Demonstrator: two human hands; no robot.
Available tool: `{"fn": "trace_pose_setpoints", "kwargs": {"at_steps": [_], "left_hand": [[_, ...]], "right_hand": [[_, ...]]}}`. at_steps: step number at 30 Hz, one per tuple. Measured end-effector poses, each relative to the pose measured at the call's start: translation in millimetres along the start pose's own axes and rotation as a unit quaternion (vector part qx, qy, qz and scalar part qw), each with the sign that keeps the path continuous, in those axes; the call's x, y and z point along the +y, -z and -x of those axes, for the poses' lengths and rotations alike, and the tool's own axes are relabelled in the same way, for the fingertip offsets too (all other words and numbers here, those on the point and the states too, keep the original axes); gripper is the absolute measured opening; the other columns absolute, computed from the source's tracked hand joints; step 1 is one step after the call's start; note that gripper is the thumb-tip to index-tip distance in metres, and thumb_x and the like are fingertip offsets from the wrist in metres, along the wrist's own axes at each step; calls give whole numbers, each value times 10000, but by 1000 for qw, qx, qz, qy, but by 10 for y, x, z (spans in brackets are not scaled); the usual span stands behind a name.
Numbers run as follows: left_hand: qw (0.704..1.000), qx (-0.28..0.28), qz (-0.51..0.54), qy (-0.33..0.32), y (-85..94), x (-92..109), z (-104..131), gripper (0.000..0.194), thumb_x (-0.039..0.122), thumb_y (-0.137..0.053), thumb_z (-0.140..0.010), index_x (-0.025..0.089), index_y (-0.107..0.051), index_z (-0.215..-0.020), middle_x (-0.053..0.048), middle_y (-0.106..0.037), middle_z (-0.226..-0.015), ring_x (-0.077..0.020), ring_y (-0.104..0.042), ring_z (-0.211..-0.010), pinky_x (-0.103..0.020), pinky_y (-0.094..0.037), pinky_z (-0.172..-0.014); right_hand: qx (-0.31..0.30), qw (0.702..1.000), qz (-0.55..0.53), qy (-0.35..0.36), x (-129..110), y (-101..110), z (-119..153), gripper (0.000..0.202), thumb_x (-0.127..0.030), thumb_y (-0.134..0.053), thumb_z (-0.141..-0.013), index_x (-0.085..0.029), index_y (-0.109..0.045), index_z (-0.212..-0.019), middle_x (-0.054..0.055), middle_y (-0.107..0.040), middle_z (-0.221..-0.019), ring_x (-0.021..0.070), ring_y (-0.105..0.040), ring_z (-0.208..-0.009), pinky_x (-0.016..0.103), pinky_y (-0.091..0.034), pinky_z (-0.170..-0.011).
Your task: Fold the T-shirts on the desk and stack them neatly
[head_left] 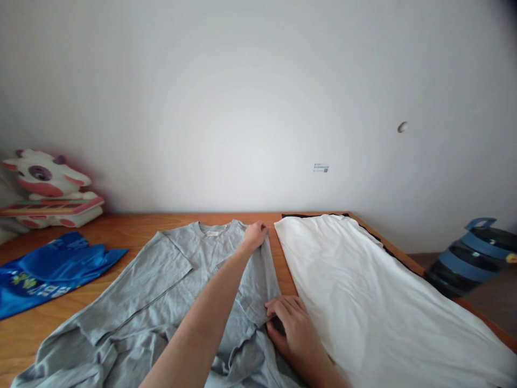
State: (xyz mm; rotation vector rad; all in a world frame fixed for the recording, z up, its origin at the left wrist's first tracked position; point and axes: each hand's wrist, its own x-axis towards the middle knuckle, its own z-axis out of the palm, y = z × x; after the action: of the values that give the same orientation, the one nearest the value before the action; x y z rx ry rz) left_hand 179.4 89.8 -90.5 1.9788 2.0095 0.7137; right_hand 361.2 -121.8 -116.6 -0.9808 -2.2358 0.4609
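Observation:
A grey T-shirt [210, 258] lies spread on the wooden table, its neckline toward the wall and its lower part bunched in creases near me. My left hand [256, 235] reaches across it, fingers closed on the cloth at the shirt's right shoulder. Lower down, my right hand [290, 326] pinches the edge of the right-hand sleeve between thumb and fingers. My left forearm hides part of the shirt's middle. The sleeve on the left side lies folded inward over the body.
A white garment [355, 280] is laid flat on the right, with black cloth [398, 260] showing along its edge. Blue fabric [52, 269] rests at the left, before a cow-shaped toy keyboard [52, 207]. A black-and-blue barrel-shaped container [470, 258] stands beyond the table's [129, 221] right edge.

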Motion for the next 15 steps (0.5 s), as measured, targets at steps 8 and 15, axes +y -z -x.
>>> {"fn": "trace_pose_setpoints", "kwargs": {"at_steps": [8,15], "left_hand": [[992,7,-48,-119,75,-103,228,261,276,-511,-1005,188,-587,-1239,-114,-626,-1328,-240,-558,-1284,-370,-425,-1108],[988,-36,-126,-83,585,-372,801,270,312,-546,-966,202,-593,-1209,-132,-675,-1212,-294,-658,-1138,-413,-510,-963]], "right_hand": [[-34,998,48,9,-28,68,-29,345,-118,-708,-863,-326,-722,-1138,7,-702,-1092,216,-610,-1049,372,-441,-942],[-11,996,84,37,-42,55,-2,160,-223,-695,-927,-299,-761,-1051,38,-665,-1033,219,-598,-995,365,-474,-886]]}}
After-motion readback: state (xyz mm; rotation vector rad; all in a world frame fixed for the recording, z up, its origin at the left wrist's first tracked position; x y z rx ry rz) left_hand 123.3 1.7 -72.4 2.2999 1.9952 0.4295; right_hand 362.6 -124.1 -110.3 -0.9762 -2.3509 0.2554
